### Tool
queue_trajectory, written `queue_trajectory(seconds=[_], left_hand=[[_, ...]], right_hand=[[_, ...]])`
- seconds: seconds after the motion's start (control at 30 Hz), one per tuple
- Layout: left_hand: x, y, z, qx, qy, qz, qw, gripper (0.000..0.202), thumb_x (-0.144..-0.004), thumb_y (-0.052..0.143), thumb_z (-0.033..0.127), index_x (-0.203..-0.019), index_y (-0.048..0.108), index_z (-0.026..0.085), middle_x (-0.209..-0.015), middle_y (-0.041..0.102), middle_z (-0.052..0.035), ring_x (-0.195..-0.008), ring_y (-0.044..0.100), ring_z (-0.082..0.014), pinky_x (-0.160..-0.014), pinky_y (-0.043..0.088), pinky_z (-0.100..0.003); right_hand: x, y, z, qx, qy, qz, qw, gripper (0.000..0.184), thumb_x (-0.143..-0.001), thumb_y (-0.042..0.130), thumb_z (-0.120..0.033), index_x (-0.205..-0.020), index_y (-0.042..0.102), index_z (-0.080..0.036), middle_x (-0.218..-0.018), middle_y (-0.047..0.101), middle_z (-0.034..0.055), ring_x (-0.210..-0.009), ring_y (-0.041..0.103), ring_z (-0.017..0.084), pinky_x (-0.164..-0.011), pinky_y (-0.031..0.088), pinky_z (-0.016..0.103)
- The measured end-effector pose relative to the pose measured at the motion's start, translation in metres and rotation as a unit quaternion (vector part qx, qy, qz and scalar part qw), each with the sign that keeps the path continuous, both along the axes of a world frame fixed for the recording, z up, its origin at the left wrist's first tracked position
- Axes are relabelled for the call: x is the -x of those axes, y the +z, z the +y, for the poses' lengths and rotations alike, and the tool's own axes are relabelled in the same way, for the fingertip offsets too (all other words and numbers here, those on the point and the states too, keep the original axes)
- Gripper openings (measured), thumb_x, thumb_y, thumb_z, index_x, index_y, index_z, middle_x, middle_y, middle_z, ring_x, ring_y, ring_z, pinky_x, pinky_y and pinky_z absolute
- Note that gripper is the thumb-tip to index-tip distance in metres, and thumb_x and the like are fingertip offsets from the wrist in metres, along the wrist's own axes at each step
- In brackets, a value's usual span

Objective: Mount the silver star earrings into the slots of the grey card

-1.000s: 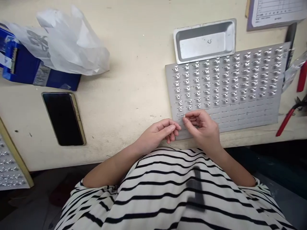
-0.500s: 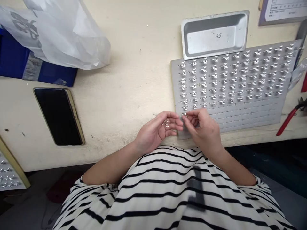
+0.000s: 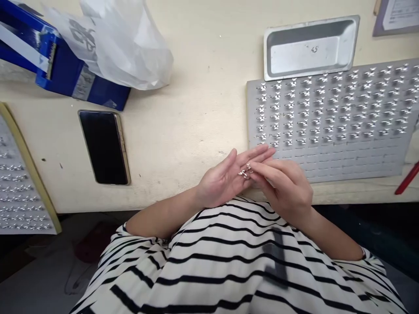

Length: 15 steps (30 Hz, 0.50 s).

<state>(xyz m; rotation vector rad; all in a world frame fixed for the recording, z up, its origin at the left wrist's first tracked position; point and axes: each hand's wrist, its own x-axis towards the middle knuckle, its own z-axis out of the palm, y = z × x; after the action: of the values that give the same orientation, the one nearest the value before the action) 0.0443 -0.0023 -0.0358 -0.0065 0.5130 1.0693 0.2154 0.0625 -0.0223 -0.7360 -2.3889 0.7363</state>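
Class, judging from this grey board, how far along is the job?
Done: the board holds silver pieces across its upper rows. In hand: a silver piece sits between the left hand and right hand. Left: the lower rows stand bare.

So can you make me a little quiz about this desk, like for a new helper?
1. What is between the left hand and right hand? A) tiny silver wire pieces B) a red pen C) a paper cup
2. True or false: the shallow silver metal tray sits left of the black glossy phone with gold edges.
3. What colour is the rectangular box under the white plastic bag?

Key: 1. A 2. False 3. Blue
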Motion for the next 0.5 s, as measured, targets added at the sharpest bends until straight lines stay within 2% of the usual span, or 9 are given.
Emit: queue_trajectory(seconds=[0.1, 0.17, 0.23, 0.3, 0.4, 0.5], left_hand=[[-0.001, -0.001, -0.002, -0.02, -0.011, 0.009, 1.0, 0.055, -0.106, 0.041, 0.065, -0.142, 0.066, 0.031, -0.168, 0.047, 0.0011, -0.161, 0.033, -0.0244, -0.129, 0.036, -0.039], [-0.001, -0.001, -0.003, -0.015, -0.011, 0.053, 0.998, 0.051, -0.104, 0.048, 0.062, -0.14, 0.066, 0.031, -0.162, 0.054, -0.0023, -0.155, 0.044, -0.0254, -0.123, 0.043, -0.039], [0.0, -0.001, -0.004, -0.009, -0.018, 0.149, 0.989, 0.044, -0.101, 0.062, 0.055, -0.135, 0.068, 0.027, -0.148, 0.065, -0.0071, -0.137, 0.061, -0.0248, -0.11, 0.054, -0.037], [0.001, 0.0, -0.004, -0.012, -0.058, 0.236, 0.97, 0.037, -0.096, 0.071, 0.048, -0.122, 0.071, 0.021, -0.121, 0.075, -0.0085, -0.108, 0.071, -0.0203, -0.09, 0.06, -0.032], [0.002, 0.002, -0.003, -0.006, -0.141, 0.248, 0.958, 0.031, -0.092, 0.076, 0.044, -0.103, 0.072, 0.016, -0.09, 0.074, -0.0042, -0.079, 0.068, -0.0132, -0.072, 0.058, -0.026], [0.002, 0.004, -0.002, 0.008, -0.152, 0.254, 0.955, 0.027, -0.089, 0.08, 0.041, -0.092, 0.069, 0.016, -0.078, 0.07, -0.0006, -0.07, 0.064, -0.0106, -0.069, 0.055, -0.025]], right_hand=[[0.0, -0.003, 0.0, 0.009, 0.003, -0.006, 1.0, 0.03, -0.097, 0.065, -0.009, -0.122, 0.066, -0.025, -0.103, 0.08, 0.0043, -0.093, 0.075, 0.018, -0.081, 0.061, 0.033], [-0.003, -0.003, -0.001, 0.013, -0.003, 0.005, 1.0, 0.03, -0.096, 0.066, -0.008, -0.121, 0.067, -0.025, -0.103, 0.08, 0.0043, -0.095, 0.076, 0.018, -0.084, 0.062, 0.032], [-0.009, -0.001, -0.002, 0.026, -0.014, 0.019, 0.999, 0.031, -0.095, 0.066, -0.008, -0.121, 0.067, -0.026, -0.105, 0.08, 0.0042, -0.097, 0.077, 0.018, -0.085, 0.064, 0.032], [-0.015, 0.0, -0.003, 0.047, -0.02, 0.023, 0.998, 0.034, -0.095, 0.066, -0.007, -0.122, 0.066, -0.027, -0.107, 0.08, 0.0035, -0.098, 0.078, 0.017, -0.086, 0.064, 0.031], [-0.024, 0.003, -0.004, 0.059, -0.023, 0.016, 0.998, 0.033, -0.095, 0.066, -0.007, -0.12, 0.068, -0.028, -0.107, 0.079, 0.0035, -0.097, 0.077, 0.016, -0.084, 0.064, 0.03], [-0.029, 0.007, -0.004, 0.098, -0.025, 0.006, 0.995, 0.031, -0.094, 0.065, -0.007, -0.117, 0.069, -0.028, -0.102, 0.078, 0.0021, -0.094, 0.075, 0.016, -0.082, 0.064, 0.03]])
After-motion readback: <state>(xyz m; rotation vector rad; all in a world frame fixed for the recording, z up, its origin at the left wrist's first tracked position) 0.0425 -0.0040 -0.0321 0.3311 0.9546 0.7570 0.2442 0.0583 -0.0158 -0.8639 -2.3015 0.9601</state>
